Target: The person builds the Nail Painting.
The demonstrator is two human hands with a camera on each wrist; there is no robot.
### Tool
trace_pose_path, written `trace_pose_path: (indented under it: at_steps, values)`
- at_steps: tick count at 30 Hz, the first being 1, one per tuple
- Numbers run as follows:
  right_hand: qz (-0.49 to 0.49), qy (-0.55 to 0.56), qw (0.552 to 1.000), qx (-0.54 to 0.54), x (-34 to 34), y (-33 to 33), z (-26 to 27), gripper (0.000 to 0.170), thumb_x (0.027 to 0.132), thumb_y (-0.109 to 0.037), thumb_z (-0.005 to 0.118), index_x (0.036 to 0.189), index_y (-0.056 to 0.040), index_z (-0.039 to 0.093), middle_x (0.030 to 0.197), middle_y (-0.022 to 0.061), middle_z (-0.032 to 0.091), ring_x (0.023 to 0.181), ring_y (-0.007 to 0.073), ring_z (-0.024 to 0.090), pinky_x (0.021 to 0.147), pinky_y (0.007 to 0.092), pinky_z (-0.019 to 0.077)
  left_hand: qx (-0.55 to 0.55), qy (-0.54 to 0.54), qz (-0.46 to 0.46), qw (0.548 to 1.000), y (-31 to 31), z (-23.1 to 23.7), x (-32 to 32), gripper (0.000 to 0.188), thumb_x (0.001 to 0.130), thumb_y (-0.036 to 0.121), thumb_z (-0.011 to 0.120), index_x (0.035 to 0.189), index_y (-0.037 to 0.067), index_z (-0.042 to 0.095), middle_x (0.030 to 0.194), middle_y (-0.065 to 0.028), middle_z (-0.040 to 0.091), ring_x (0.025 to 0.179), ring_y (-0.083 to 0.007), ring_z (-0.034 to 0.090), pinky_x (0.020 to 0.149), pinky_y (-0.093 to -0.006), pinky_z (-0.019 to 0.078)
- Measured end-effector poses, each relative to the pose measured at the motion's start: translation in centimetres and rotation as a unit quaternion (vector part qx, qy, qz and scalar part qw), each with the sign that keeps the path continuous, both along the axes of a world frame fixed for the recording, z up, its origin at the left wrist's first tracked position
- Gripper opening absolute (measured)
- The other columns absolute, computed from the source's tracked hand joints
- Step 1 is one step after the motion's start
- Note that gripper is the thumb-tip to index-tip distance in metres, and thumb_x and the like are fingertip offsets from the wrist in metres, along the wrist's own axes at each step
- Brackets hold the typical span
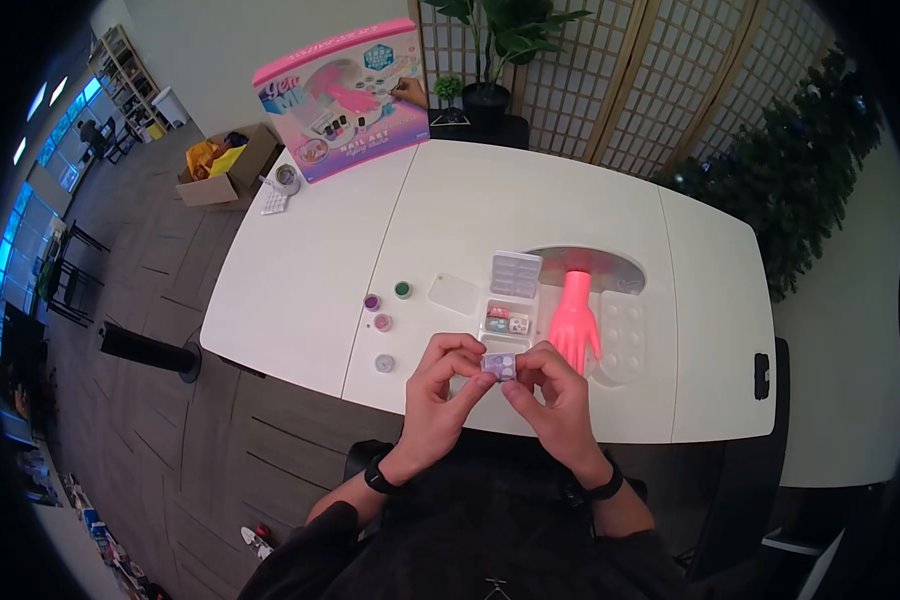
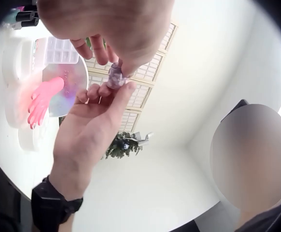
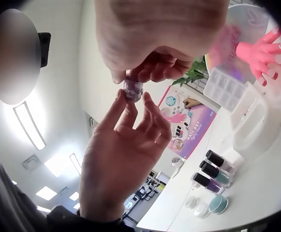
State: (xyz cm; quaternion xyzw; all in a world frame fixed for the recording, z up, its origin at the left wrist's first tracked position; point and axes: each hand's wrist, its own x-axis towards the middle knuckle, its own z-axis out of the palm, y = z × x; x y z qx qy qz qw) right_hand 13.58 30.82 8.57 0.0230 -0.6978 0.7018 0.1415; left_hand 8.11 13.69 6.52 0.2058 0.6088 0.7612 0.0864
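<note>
Both hands meet near the table's front edge around a small lavender roll with whitish spots. My left hand pinches one end between thumb and fingers, and my right hand pinches the other. In the left wrist view the lavender roll looks short and cylindrical, partly covered by fingertips. Just beyond the hands sits a white tray with an opened lid; small patterned rolls lie in its compartments. To its right rests a bright pink model hand, fingers toward me.
Small nail polish bottles with black caps and a teal jar stand left of the tray. A clear flat sheet lies beside it. The nail art box stands at the back left, near a grey cup.
</note>
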Motion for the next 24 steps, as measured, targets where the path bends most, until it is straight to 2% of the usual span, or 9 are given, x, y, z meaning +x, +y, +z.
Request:
trace_pose_path:
  at_steps: [1,5,9,13,16,20,22,23,24]
  values:
    - [0.013,-0.022,0.998,-0.055,0.1,-0.1,0.0,0.011,0.100,-0.007,0.078,0.104,0.0007,0.071,0.096,0.0035,0.060,0.081,0.0091,0.054,0.075,0.0270,0.0457,-0.024,0.032,0.015,0.999,0.0,0.0,0.0,0.008,0.101,0.000,0.072,0.093,0.000,0.070,0.134,-0.0095,0.058,0.120,-0.0175,0.061,0.105,-0.0373,0.0498]
    - [0.010,-0.043,0.997,-0.056,0.2,0.1,-0.4,0.013,0.101,-0.009,0.079,0.103,0.0016,0.072,0.093,0.0024,0.059,0.080,0.0083,0.053,0.074,0.0271,0.0449,-0.056,0.053,0.021,0.997,0.0,-0.1,0.1,0.008,0.100,-0.001,0.072,0.093,0.001,0.070,0.135,-0.0108,0.058,0.120,-0.0191,0.062,0.105,-0.0373,0.0500]
    - [-0.035,-0.022,0.999,0.012,0.2,0.3,-0.5,0.016,0.101,-0.011,0.079,0.095,0.0020,0.071,0.085,0.0023,0.058,0.076,0.0087,0.051,0.070,0.0272,0.0427,-0.099,0.128,0.034,0.986,0.1,0.9,0.6,0.005,0.094,-0.003,0.076,0.096,0.001,0.073,0.139,-0.0131,0.059,0.118,-0.0233,0.064,0.105,-0.0388,0.0512]
    - [-0.056,-0.007,0.997,0.048,0.3,0.6,-0.4,0.019,0.101,-0.012,0.079,0.092,0.0019,0.070,0.082,0.0029,0.056,0.074,0.0097,0.051,0.067,0.0278,0.0414,-0.111,0.182,0.034,0.976,0.3,0.9,1.0,0.015,0.088,-0.004,0.082,0.100,0.001,0.076,0.143,-0.0173,0.063,0.121,-0.0267,0.066,0.106,-0.0406,0.0520]
    - [-0.043,-0.013,0.998,0.044,0.4,0.7,-0.3,0.019,0.101,-0.011,0.079,0.091,0.0023,0.069,0.082,0.0028,0.056,0.074,0.0099,0.051,0.068,0.0282,0.0413,-0.108,0.224,0.030,0.968,0.1,0.6,0.7,0.018,0.087,-0.006,0.082,0.103,0.000,0.076,0.135,-0.0188,0.070,0.120,-0.0279,0.068,0.104,-0.0397,0.0530]
    - [-0.027,-0.007,0.999,0.033,0.5,1.2,-0.4,0.015,0.101,-0.011,0.078,0.096,0.0019,0.071,0.084,0.0032,0.057,0.076,0.0103,0.052,0.069,0.0273,0.0423,-0.096,0.194,0.018,0.976,0.3,0.3,0.7,0.016,0.092,-0.005,0.079,0.107,-0.001,0.075,0.125,-0.0178,0.075,0.115,-0.0262,0.070,0.102,-0.0380,0.0538]
    - [-0.003,0.028,0.999,0.038,0.4,1.4,-0.7,0.014,0.099,-0.010,0.080,0.106,0.0007,0.072,0.090,0.0039,0.059,0.080,0.0116,0.054,0.072,0.0272,0.0453,-0.070,0.110,0.045,0.990,0.4,0.2,0.6,0.012,0.096,-0.001,0.079,0.107,0.002,0.076,0.117,-0.0130,0.079,0.108,-0.0238,0.072,0.095,-0.0351,0.0539]
    - [-0.003,0.028,0.999,0.038,0.4,1.4,-0.4,0.014,0.099,-0.010,0.080,0.106,0.0007,0.072,0.090,0.0039,0.059,0.080,0.0116,0.054,0.072,0.0272,0.0453,-0.070,0.110,0.045,0.990,0.4,-0.1,0.5,0.012,0.096,-0.001,0.079,0.107,0.002,0.076,0.117,-0.0130,0.079,0.108,-0.0238,0.072,0.095,-0.0351,0.0539]
    - [0.014,0.028,0.997,0.072,0.4,1.4,0.0,0.019,0.097,-0.009,0.081,0.111,-0.0001,0.072,0.094,0.0044,0.060,0.081,0.0130,0.056,0.073,0.0282,0.0475,-0.044,0.062,0.040,0.996,0.3,-0.5,0.4,0.008,0.099,0.001,0.077,0.107,0.001,0.075,0.113,-0.0113,0.079,0.106,-0.0208,0.071,0.094,-0.0340,0.0536]
